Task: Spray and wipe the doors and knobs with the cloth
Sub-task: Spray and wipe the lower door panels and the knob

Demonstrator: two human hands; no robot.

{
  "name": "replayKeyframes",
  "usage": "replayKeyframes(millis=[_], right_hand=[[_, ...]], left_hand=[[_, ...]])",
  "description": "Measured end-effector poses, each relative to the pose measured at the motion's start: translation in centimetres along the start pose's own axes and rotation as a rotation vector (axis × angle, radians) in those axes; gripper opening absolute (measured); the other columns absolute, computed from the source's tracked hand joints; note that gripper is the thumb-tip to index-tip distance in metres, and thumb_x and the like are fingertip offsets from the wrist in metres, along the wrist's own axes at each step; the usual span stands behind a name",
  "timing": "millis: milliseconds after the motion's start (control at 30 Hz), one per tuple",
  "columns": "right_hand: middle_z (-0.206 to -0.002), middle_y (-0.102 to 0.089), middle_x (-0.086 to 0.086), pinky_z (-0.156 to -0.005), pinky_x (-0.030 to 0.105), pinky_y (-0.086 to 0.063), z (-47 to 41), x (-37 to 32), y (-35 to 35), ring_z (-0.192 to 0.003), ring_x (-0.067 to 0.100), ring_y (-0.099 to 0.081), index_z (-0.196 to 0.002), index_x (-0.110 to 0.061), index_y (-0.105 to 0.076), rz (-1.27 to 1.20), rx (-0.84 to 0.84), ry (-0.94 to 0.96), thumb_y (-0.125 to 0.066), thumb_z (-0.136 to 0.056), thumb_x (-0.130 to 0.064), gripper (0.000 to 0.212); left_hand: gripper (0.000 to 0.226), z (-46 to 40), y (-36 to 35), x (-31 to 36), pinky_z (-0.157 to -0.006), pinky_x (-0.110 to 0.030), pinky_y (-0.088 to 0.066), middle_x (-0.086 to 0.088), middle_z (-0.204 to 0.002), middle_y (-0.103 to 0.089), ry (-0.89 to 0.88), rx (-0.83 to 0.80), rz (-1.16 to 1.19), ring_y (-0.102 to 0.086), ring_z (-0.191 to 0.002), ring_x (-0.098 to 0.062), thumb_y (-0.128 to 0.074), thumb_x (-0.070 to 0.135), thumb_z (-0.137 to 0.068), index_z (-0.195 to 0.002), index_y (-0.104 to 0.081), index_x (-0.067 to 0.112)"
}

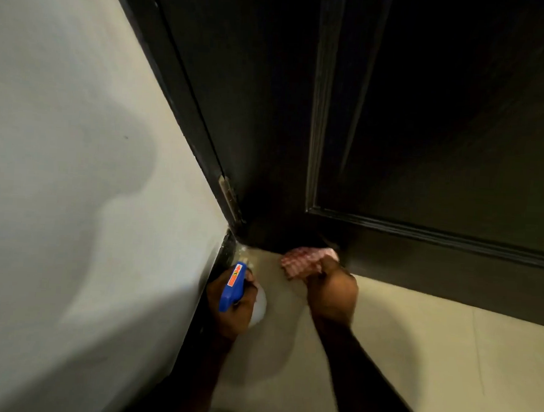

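The right hand (331, 289) pinches the crumpled red-and-white checked cloth (305, 260) against the bottom rail of the dark panelled wooden door (427, 151), near its hinge corner at 6 o'clock of centre. The left hand (234, 305), at 7 o'clock, grips the white spray bottle with blue trigger head (234, 288) just above the beige tiled floor (415, 342). The step in hand appears to be wiping the lower edge; the next move likely calls for sweeping the cloth toward 3 o'clock.

Dim indoor light. The dark door (429, 120) fills the upper right of the frame nearly black, its panel mouldings catching faint sheen. The pale wall (62, 129) at left is brightest and carries a large soft shadow across its middle. Wide-angle bending slants straight edges. Slight motion blur softens the right hand (332, 289) and cloth (305, 260).
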State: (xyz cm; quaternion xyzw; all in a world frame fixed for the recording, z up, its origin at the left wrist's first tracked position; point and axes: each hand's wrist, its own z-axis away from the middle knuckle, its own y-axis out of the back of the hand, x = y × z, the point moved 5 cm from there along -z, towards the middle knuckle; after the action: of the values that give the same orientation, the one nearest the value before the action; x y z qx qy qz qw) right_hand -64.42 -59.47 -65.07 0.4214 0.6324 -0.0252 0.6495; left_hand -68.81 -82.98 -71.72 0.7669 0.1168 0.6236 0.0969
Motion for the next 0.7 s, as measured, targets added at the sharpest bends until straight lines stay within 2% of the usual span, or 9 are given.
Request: replayKeyframes(millis=[67,133,200,267,333,400,500,600,700], right_hand=[[-0.091,-0.075,-0.006,-0.089,0.015,-0.05,1.7,2.9,4.1,-0.099,0.003,-0.072,-0.098,-0.026,-0.072,-0.288,0.275,-0.37,-0.068,-0.083,-0.013,0.02],[-0.113,-0.078,0.016,-0.105,0.046,-0.056,3.4,5.8,7.2,-0.114,0.034,-0.072,-0.111,-0.015,-0.075,-0.502,0.4,-0.644,-0.08,-0.087,-0.004,0.027],[-0.122,-0.076,0.017,-0.11,0.055,-0.052,4.6,5.9,10.5,-0.119,0.037,-0.07,-0.121,-0.002,-0.076,-0.487,0.325,-0.657,-0.081,-0.087,0.006,0.036],[-0.113,-0.08,0.004,-0.106,0.05,-0.054,5.7,3.7,13.8,-0.11,0.028,-0.073,-0.115,-0.012,-0.079,-0.515,0.221,-0.578,-0.078,-0.089,0.006,0.032],[-0.109,-0.081,-0.006,-0.103,0.045,-0.054,6.8,2.1,17.1,-0.107,0.021,-0.074,-0.113,-0.023,-0.078,-0.599,0.117,-0.528,-0.074,-0.093,0.005,0.035],[-0.121,-0.079,0.004,-0.108,0.053,-0.053,7.4,1.7,19.8,-0.117,0.029,-0.072,-0.126,-0.014,-0.075,-0.734,0.053,-0.508,-0.072,-0.095,0.0,0.035],[-0.137,-0.07,0.018,-0.112,0.062,-0.048,8.9,1.1,23.4,-0.129,0.039,-0.065,-0.132,-0.011,-0.07,-0.983,-0.054,-0.533,-0.071,-0.097,-0.018,0.036],[-0.145,-0.064,0.021,-0.11,0.065,-0.046,13.2,1.8,26.1,-0.13,0.044,-0.064,-0.143,-0.009,-0.059,-1.328,0.015,-0.721,-0.05,-0.093,0.001,0.052],[-0.137,-0.069,0.016,-0.115,0.074,-0.035,17.8,1.6,28.8,-0.113,0.042,-0.071,-0.12,-0.009,-0.075,-1.509,0.152,-0.764,-0.079,-0.065,-0.018,0.055]], left_hand=[[0.057,-0.1,0.4,-0.7,-0.077,-0.053,-0.063,-0.017,-0.087,-0.073,0.134,0.041,0.049,-0.073,-0.078,-0.039,-0.082,0.054,-0.085,-0.098,-0.073,-0.001],[0.042,-0.2,0.1,0.3,-0.079,-0.055,-0.062,-0.017,-0.087,-0.073,0.209,0.095,0.046,-0.071,-0.078,-0.043,-0.084,0.051,-0.082,-0.095,-0.075,0.012],[0.013,-0.6,-0.6,2.5,-0.081,-0.056,-0.059,-0.013,-0.086,-0.073,0.269,0.09,0.113,-0.068,-0.078,-0.04,-0.087,0.021,-0.083,-0.09,-0.075,0.023],[0.027,-1.1,-1.4,4.1,-0.08,-0.054,-0.058,-0.003,-0.082,-0.076,0.375,0.037,0.153,-0.067,-0.082,-0.039,-0.081,-0.005,-0.086,-0.089,-0.075,0.022],[0.022,-0.6,-2.5,7.2,-0.08,-0.048,-0.056,-0.001,-0.085,-0.078,0.423,-0.069,0.19,-0.069,-0.086,-0.035,-0.082,-0.001,-0.087,-0.091,-0.076,0.02],[0.017,0.7,-3.8,11.5,-0.075,-0.038,-0.058,-0.002,-0.092,-0.078,0.398,-0.185,0.176,-0.072,-0.088,-0.029,-0.086,0.013,-0.086,-0.097,-0.078,0.022],[0.024,3.8,-5.7,18.8,-0.072,-0.028,-0.061,-0.001,-0.101,-0.079,0.287,-0.356,0.142,-0.075,-0.095,-0.025,-0.08,0.008,-0.091,-0.109,-0.076,0.023],[0.019,8.1,-6.6,26.1,-0.067,-0.028,-0.06,0.002,-0.096,-0.078,0.096,-0.55,0.097,-0.073,-0.08,-0.017,-0.079,0.006,-0.091,-0.105,-0.074,0.018],[0.017,12.7,-6.9,31.3,-0.067,-0.024,-0.059,0.0,-0.084,-0.074,0.061,-0.712,0.053,-0.07,-0.072,-0.015,-0.082,0.005,-0.088,-0.093,-0.071,0.016]])
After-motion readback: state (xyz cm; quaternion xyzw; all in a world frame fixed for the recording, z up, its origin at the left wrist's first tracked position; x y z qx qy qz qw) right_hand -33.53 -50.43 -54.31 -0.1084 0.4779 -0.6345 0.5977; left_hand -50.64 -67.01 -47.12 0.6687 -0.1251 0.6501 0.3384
